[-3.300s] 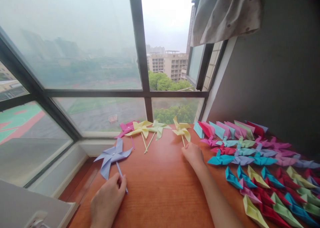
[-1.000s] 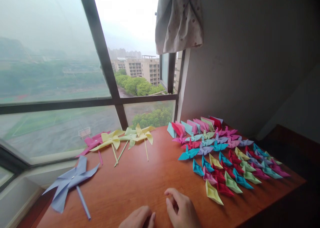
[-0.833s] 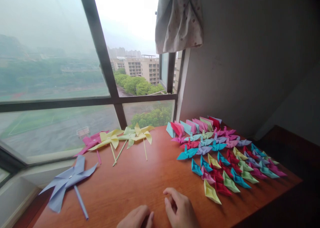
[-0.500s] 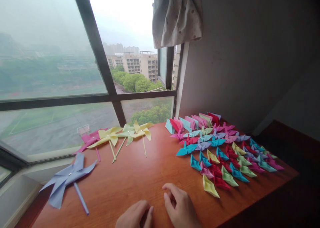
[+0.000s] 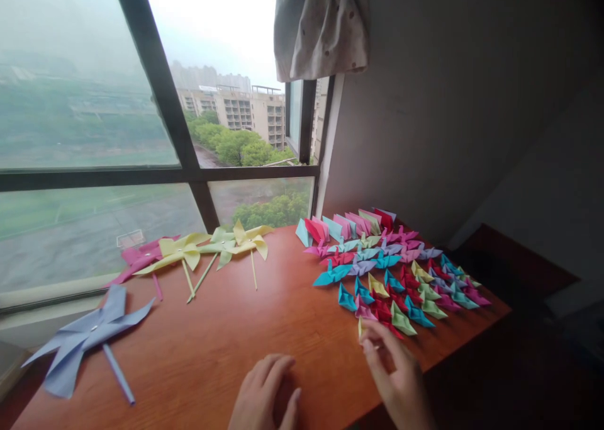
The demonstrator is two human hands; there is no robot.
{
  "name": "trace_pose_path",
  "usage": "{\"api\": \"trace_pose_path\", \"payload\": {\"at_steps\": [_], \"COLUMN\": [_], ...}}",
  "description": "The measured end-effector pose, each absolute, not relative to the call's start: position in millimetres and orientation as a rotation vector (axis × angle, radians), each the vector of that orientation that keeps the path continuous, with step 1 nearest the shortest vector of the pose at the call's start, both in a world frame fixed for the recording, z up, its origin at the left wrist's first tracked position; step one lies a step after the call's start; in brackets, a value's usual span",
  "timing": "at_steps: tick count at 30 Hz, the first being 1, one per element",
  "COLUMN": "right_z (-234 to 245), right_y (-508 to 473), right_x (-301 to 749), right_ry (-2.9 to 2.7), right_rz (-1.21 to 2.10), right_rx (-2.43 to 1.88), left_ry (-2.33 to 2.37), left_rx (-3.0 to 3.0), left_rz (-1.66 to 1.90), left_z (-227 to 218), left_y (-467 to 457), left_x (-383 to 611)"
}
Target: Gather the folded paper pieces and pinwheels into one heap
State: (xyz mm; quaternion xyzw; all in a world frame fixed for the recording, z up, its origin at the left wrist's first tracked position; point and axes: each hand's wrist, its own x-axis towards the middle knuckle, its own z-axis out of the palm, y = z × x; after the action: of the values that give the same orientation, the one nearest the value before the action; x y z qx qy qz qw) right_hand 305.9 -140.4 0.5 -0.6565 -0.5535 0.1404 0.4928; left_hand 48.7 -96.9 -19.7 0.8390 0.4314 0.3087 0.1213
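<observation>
A: While the left hand (image 5: pixel 264 389) hangs loosely open over the table (image 5: pixel 189 361), holding nothing, where is the right hand (image 5: pixel 401 379)?

B: At the yellow boat (image 5: pixel 360 327), which lies at the near left corner of the rows of paper boats (image 5: pixel 409 285). Thumb and forefinger are bent toward each other beside it; whether they grip it or only touch it cannot be told.

A: How is such a boat best handled?

B: Lightly, in our judgement: thumb and finger on opposite walls, with low pressure, since folded paper would probably crush. The knuckles should clear the green boat (image 5: pixel 402 320) just beyond, and a straight movement would disturb its neighbours least.

A: What remains unclear?

B: Fingers cover most of the yellow boat, so its tilt is unreadable. The left palm faces away; both forearms are cut off by the lower edge. Farther back, the paper birds (image 5: pixel 362 267) overlap, and the right margin is lost in shadow.
</observation>
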Motion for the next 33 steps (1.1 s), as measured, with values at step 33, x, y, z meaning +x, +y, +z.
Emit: {"api": "trace_pose_path", "payload": {"at_steps": [33], "right_z": [-29], "right_y": [-84], "right_x": [403], "right_ry": [-1.554], "right_rz": [-0.108], "right_rx": [-2.015], "left_ry": [1.122], "left_rx": [2.4], "left_rz": [0.653], "left_z": [-16], "left_y": [-68], "left_x": [222]}}
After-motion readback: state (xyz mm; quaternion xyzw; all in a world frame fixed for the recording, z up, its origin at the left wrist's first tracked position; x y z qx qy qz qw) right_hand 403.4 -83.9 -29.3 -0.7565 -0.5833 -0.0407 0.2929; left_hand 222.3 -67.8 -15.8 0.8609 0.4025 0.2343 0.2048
